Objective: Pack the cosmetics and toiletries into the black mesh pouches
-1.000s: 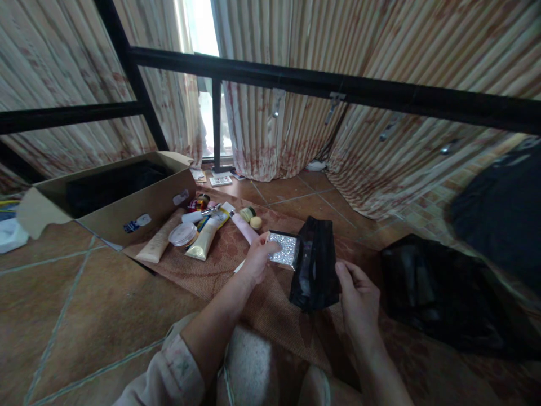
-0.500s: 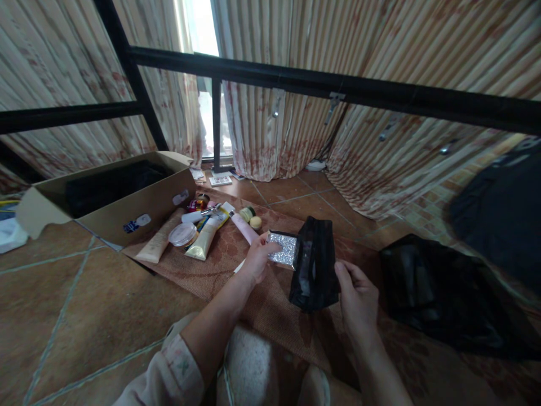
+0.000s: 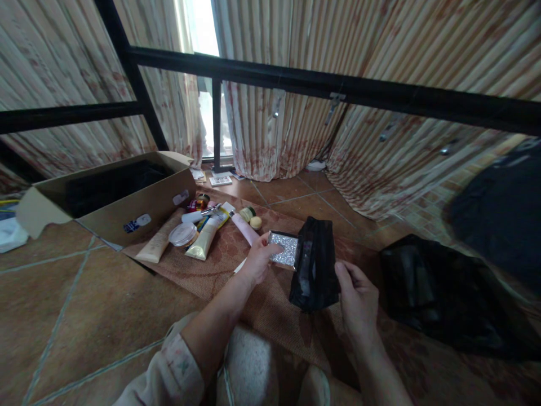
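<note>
My left hand [image 3: 256, 264] is closed on a flat, square silver glittery case [image 3: 285, 250], thumb across its top face. The case's right edge meets the side of a small black pouch [image 3: 313, 265], which stands with its mouth gaping upward. My right hand [image 3: 358, 293] pinches the pouch's right edge between thumb and fingers. What lies inside the pouch is too dark to make out. Just beyond my left hand lies a pale pink tube [image 3: 244, 228]. A thin white item [image 3: 239, 267] shows partly behind my left wrist.
Left of my hands, a brown mat [image 3: 203, 282] bears a gold tube [image 3: 207, 239], a beige tube [image 3: 159, 239], a round clear-lidded jar [image 3: 182, 234] and small pots. An open cardboard box [image 3: 139, 208] stands behind them. A large black bag [image 3: 448, 299] lies right. A black metal rail [image 3: 270, 73] crosses ahead.
My left hand has shifted very slightly right with the glittery case, bringing it closer to the pouch. My right hand and the pouch look the same.
</note>
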Demonstrator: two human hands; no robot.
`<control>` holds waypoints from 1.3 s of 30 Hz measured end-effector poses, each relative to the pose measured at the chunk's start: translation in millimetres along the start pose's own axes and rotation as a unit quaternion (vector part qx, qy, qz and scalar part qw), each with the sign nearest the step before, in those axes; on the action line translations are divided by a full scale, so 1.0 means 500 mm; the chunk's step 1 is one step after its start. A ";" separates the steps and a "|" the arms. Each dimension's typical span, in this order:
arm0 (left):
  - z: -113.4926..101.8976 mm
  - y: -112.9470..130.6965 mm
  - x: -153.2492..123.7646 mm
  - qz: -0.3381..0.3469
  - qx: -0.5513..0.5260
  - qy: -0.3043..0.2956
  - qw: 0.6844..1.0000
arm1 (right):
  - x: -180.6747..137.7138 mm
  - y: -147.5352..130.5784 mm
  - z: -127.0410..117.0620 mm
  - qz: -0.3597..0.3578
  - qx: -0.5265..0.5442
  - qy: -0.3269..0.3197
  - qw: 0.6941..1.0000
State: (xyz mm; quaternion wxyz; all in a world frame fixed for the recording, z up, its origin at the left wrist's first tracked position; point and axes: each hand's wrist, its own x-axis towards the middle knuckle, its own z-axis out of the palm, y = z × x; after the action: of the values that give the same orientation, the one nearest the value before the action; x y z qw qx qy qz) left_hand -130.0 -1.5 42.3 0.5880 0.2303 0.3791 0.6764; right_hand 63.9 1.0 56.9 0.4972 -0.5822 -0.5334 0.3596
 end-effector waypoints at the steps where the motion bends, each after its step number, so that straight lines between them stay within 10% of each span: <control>1: 0.000 0.000 0.000 -0.002 0.001 -0.001 1.000 | 0.000 0.001 0.000 0.001 0.003 0.000 1.000; 39: 0.009 0.008 -0.008 0.002 0.022 -0.007 1.000 | 0.002 0.008 0.001 -0.007 0.015 0.005 1.000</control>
State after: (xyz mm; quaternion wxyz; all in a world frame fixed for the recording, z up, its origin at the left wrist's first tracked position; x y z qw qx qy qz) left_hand -128.3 -4.5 48.6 0.5843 0.2486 0.3889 0.6675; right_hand 64.6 2.1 53.0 0.5107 -0.5731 -0.5295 0.3611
